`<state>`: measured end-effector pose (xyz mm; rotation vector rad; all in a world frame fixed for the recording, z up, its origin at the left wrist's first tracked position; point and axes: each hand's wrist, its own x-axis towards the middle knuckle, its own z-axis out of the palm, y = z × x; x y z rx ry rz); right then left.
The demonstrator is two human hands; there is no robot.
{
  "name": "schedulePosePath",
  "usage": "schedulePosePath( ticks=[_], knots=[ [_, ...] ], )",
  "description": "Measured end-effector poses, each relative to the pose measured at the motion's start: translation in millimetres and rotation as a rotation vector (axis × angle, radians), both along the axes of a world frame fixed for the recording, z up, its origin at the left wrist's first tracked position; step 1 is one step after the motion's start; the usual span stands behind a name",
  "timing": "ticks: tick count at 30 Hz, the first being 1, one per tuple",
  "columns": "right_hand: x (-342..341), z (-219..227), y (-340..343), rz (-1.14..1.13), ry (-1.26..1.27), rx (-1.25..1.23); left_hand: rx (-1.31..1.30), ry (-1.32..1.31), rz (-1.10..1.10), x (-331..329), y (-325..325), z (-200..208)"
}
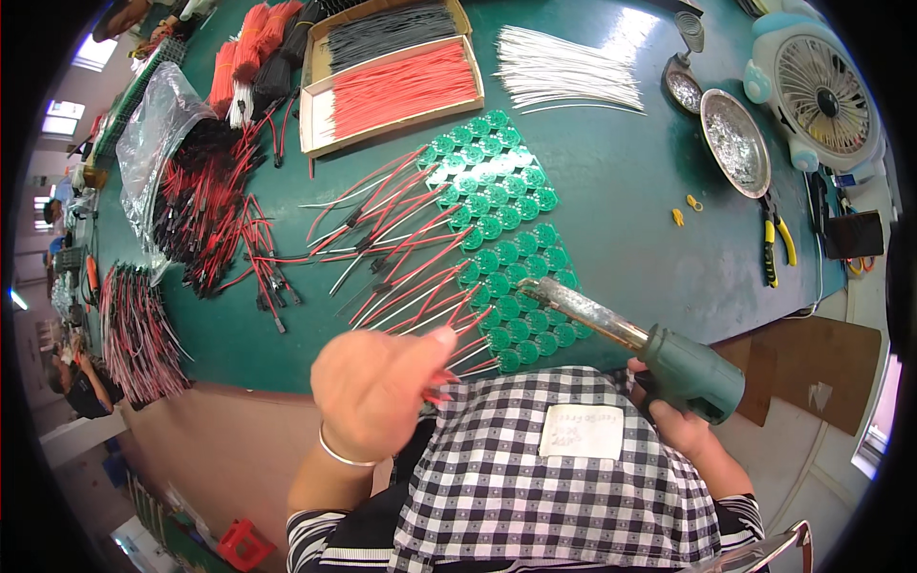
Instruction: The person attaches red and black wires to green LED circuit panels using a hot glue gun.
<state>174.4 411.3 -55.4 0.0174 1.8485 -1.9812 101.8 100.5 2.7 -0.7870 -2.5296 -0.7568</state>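
My right hand (683,427) grips the green handle of a soldering iron (597,320), its scorched metal barrel angled far and left. The tip is over round green circuit boards (521,248), joined in panels; whether it touches cannot be told. My left hand (373,387), slightly blurred, is closed with the fingers curled beside the boards' near left edge. Bits of red show by its fingertips, but what it holds is not clear. Red, white and black wires (382,258) run leftward from the boards' left side.
Boxes of red wires (401,91) and black wires (392,38) stand at the back, beside white wires (568,67). Bundled connector leads (205,210) lie left. Right are a metal bowl (735,143), a small dish (683,91), yellow-handled pliers (772,244) and a fan (821,91).
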Motion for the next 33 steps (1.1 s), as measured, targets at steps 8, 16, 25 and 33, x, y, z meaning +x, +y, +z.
schedulePosePath(
  ticks=[8, 16, 25, 33],
  knots=[
    [16, -14, 10, 0.002, -0.084, 0.011, -0.137, 0.021, 0.084, 1, -4, 1],
    [23, -20, 7, -0.055, 0.123, 0.057, -0.258, -0.117, 0.002, 15, 16, -38],
    [-4, 0, 3, 0.197, 0.55, 0.475, -0.199, -0.098, 0.041, 14, 21, -41],
    [-7, 5, 1, 0.184, 0.61, 0.501, -0.197, -0.118, 0.033, 14, 21, -41]
  ],
)
